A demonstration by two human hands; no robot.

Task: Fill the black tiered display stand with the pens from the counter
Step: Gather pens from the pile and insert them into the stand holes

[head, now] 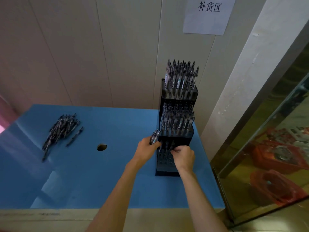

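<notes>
The black tiered display stand (167,172) stands at the right of the blue counter (103,173), against the wall. Its top and middle tiers are packed with upright pens; the bottom tier holds a few pens at its back, and open holes show in front. My left hand (145,150) grips a small bundle of pens (154,137) beside the stand's left edge. Over the bottom tier, my right hand (183,157) pinches a pen that is mostly hidden by the fingers. A loose pile of pens (61,129) lies at the counter's far left.
A round hole (102,147) is cut in the counter between the pile and the stand. A glass display case (270,148) stands close on the right. A paper sign (209,14) hangs on the panelled wall above the stand.
</notes>
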